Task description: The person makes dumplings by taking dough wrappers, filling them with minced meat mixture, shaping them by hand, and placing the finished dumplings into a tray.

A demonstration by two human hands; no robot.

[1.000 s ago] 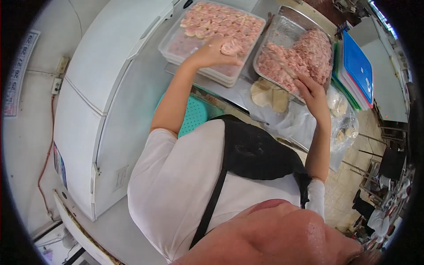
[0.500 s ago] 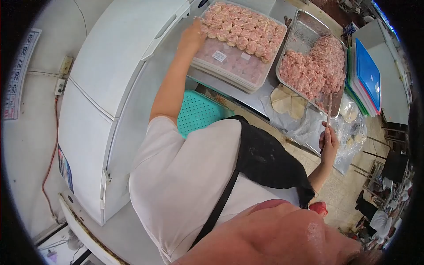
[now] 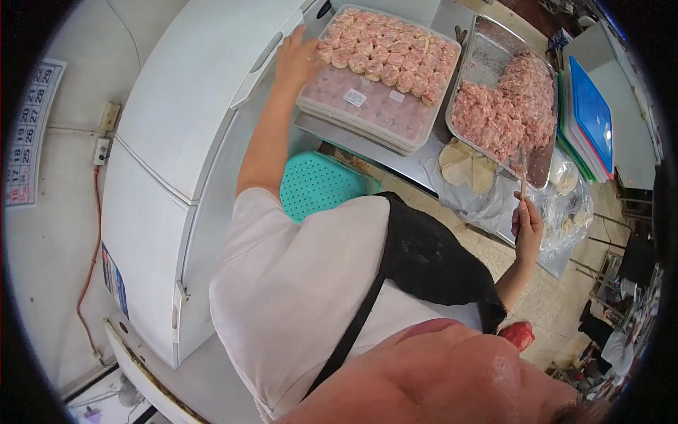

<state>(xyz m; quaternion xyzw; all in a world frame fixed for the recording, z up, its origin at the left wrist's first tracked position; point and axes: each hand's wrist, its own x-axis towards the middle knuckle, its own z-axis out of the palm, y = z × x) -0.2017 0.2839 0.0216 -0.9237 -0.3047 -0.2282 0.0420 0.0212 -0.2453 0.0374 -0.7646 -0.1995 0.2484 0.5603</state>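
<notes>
My left hand (image 3: 295,62) is at the left edge of a plastic tray (image 3: 426,141), fingers apart and holding nothing I can see. Rows of dumplings (image 3: 388,53) topped with pink ground meat fill the tray's far part. My right hand (image 3: 527,220) closes around a thin stick-like spatula (image 3: 523,185), whose far end reaches the near edge of a metal pan (image 3: 487,55). A large heap of ground meat (image 3: 505,109) lies in that pan. Just below the pan, round dough wrappers (image 3: 466,166) rest on clear plastic.
A white refrigerator (image 3: 176,106) stands close on the left. Below the counter is a turquoise perforated stool (image 3: 321,185). Coloured cutting boards (image 3: 592,116) stand right of the pan, with clear plastic bags (image 3: 568,205) nearby.
My left hand has drawn slightly left, off the dumplings' edge, and its fingers have spread. My right hand stays on the spatula near the pan. The view has shifted slightly.
</notes>
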